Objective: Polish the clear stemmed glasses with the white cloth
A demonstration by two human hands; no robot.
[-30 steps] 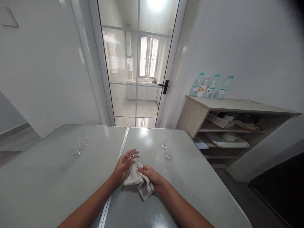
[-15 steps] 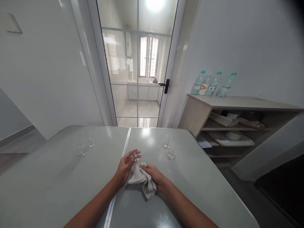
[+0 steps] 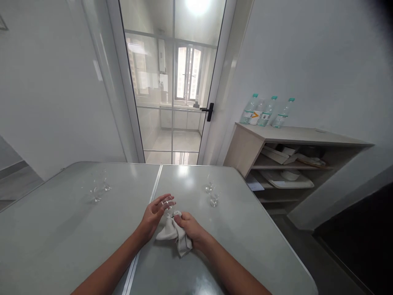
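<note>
My left hand (image 3: 152,217) curls around a small clear glass (image 3: 167,203) held just above the grey table (image 3: 61,229). My right hand (image 3: 187,225) is closed on a white cloth (image 3: 172,233) and presses it against the glass's lower part. The cloth's loose end hangs down onto the tabletop. Both hands are near the table's middle seam.
Two small clear glasses (image 3: 211,193) stand to the right of my hands and a few more (image 3: 98,188) at the far left. A wooden shelf unit (image 3: 294,159) with three water bottles (image 3: 265,112) stands to the right. A glass door (image 3: 172,82) is behind the table.
My hands stay together on the glass and cloth; the right hand's grip on the cloth has tightened slightly. The camera view has shifted a little.
</note>
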